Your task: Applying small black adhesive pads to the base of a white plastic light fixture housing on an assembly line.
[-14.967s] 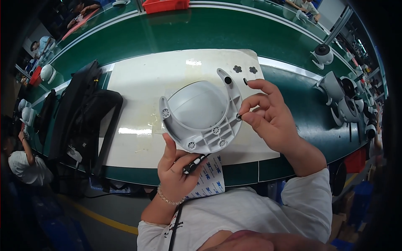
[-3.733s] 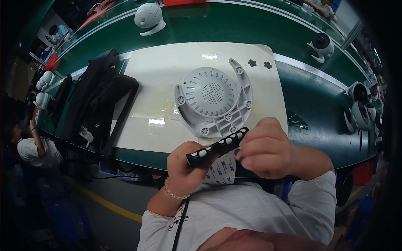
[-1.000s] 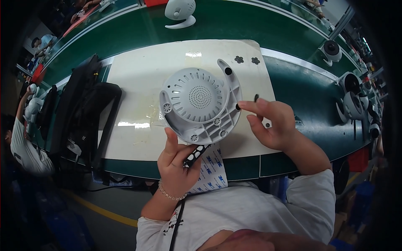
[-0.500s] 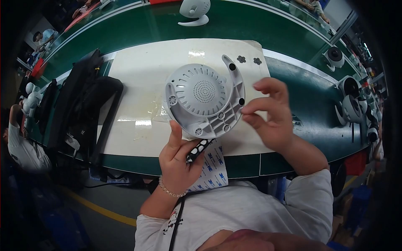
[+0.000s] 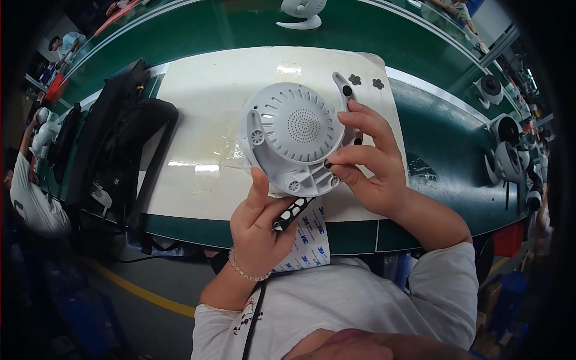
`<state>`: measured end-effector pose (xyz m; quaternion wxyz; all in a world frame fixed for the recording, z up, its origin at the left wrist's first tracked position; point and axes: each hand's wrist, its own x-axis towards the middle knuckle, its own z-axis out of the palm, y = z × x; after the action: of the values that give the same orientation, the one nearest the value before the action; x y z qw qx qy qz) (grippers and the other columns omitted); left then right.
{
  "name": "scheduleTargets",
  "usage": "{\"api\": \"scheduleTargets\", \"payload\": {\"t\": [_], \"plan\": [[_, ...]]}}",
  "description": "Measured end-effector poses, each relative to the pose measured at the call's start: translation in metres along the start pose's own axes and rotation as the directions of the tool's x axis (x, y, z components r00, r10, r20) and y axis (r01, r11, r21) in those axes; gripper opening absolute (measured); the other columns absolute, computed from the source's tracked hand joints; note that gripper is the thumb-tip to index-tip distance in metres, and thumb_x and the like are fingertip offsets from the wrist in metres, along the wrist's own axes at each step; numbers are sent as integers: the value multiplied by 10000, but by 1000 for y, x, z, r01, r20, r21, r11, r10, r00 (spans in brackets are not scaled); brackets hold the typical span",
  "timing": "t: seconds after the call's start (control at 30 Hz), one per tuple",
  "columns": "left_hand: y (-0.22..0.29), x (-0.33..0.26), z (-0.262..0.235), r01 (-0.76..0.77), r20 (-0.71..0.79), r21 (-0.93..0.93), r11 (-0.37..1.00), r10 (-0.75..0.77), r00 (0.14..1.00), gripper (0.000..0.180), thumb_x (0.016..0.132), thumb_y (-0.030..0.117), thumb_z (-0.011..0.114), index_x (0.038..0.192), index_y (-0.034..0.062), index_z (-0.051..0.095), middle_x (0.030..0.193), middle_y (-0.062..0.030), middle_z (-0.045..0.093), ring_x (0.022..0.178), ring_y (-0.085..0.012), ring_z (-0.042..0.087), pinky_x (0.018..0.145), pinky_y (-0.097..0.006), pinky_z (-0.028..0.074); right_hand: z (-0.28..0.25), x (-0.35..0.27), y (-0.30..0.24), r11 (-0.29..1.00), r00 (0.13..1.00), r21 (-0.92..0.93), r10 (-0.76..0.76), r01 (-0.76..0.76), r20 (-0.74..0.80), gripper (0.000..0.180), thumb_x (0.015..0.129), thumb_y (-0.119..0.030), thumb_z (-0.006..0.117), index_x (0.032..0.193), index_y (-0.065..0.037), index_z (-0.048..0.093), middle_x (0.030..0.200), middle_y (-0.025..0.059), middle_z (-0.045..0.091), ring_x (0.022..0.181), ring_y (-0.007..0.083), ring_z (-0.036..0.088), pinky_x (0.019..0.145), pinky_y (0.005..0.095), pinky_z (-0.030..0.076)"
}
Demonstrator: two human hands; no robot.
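Note:
A white round plastic device (image 5: 300, 127) with vent slots lies on the work board, its ribbed crescent base (image 5: 312, 183) facing up. My right hand (image 5: 378, 165) pinches a small round black pad (image 5: 327, 163) between thumb and forefinger, against the base's lower right part. Black pads sit at the crescent's upper tip (image 5: 347, 90) and partway down its right side, partly behind my fingers. Below the device my left hand (image 5: 259, 225) grips a black sheet of pads (image 5: 292, 213) with white round gaps. White backing paper (image 5: 309, 243) with blue print hangs beneath it.
The cream board (image 5: 204, 90) carries two dark flower-shaped pieces (image 5: 355, 80) at its upper right. Black bags (image 5: 114, 144) stand on the left. Similar white devices (image 5: 507, 159) line the right, and another (image 5: 303, 15) stands at the back. Other people work farther off.
My right hand has moved left and down onto the base, bringing a black pad to it. The left hand stays below the device with the sheet. The whole view has shifted slightly.

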<state>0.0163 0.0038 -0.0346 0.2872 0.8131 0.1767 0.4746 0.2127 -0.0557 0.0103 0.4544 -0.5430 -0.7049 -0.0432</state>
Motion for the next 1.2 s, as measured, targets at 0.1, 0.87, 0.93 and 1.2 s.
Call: {"api": "scheduleTargets", "payload": {"t": [0.1,0.87,0.93,1.2], "plan": [[0,1,0,-10,-8,16,1000,10,1000,301,537,-56,635,836,-28,620,1340,-208,325,697,-227,626,587,-271,489,-3,-4,-1,985,995,-141,-95,98,25,173,740,-236,647,895,-159,638,1165,39,504,1134,252,432,932,391,270],[12,-19,-18,-6,3,-49,999,6,1000,277,561,-72,664,821,-18,583,1162,-230,511,672,-196,614,599,-246,486,-18,-14,-9,952,959,148,-278,267,55,441,698,-350,687,1038,-121,525,1128,48,540,1077,228,485,838,361,336],[19,-19,-22,23,9,-79,997,-23,1000,272,573,-54,685,816,-14,569,1115,-220,537,697,-205,619,616,-252,491,-14,-19,-15,938,958,264,-261,224,116,425,676,-265,720,1028,-113,536,1084,35,565,1029,218,515,822,349,344],[28,-12,-21,61,34,-161,985,-56,998,260,606,-2,735,784,-4,546,947,-165,616,766,-230,630,657,-277,506,-11,-20,-29,918,970,397,-98,2,221,290,633,-82,744,881,-90,594,870,49,589,852,228,548,693,326,420]]}}
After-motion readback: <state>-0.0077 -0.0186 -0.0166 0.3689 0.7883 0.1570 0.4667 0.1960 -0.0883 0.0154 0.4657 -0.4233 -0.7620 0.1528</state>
